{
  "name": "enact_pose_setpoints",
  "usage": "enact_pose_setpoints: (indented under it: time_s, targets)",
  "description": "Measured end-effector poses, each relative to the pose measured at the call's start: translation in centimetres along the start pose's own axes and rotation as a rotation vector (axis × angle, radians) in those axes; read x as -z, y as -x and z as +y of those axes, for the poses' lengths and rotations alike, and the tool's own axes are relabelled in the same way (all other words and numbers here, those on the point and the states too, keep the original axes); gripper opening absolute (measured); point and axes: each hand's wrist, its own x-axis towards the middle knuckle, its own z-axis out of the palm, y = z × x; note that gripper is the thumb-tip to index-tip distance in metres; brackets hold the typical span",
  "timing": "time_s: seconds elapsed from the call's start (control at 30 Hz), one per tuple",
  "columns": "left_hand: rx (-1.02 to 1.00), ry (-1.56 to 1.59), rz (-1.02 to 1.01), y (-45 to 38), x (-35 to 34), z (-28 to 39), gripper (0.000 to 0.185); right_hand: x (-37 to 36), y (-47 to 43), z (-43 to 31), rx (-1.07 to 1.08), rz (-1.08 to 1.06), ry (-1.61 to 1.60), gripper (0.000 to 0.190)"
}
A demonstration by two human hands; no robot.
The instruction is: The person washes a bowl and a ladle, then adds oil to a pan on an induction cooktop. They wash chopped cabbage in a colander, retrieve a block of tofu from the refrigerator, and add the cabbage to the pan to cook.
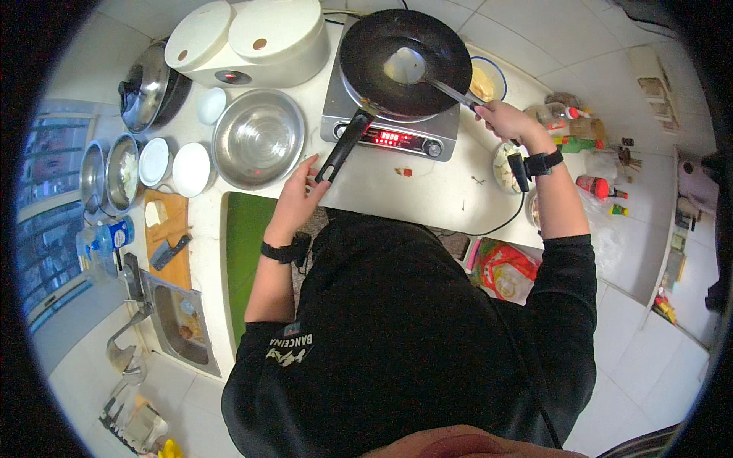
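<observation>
A black wok (372, 63) sits on a silver induction cooker (338, 109) whose red display is lit. My right hand (504, 121) grips the handle of a metal spatula (405, 64), whose broad head is inside the wok. Pointing toward me is the wok's black handle (345, 146). My left hand (300, 192) is at the lower end of that handle, thumb and fingers apart; it is not closed around it. Dark bands circle both wrists. Left of the cooker lies a wide steel basin (257, 140).
Behind my right hand stand a blue-rimmed bowl of yellow food (483, 83) and a bowl of pale pieces (507, 169). Bottles (592, 186) line the right wall. At left are white bowls (192, 169), a cleaver (169, 252) on a wooden board (177, 214), and a sink (209, 355).
</observation>
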Motion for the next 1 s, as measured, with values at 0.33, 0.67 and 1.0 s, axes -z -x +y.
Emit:
enact_pose_setpoints:
  time_s: [0.33,0.67,1.0]
  targets:
    - [-0.071,0.054,0.015,0.0,0.2,-1.4,0.042,0.1,-0.9,-0.2,-0.03,0.0,-0.05,0.046]
    - [-0.086,0.097,0.014,-0.3,0.6,-1.5,0.041,2.0,0.5,0.4,-0.035,0.14,0.155,0.047]
    - [-0.077,0.1,0.01,-0.7,1.2,-1.4,0.041,0.5,0.8,-0.2,-0.055,0.084,-0.023,0.044]
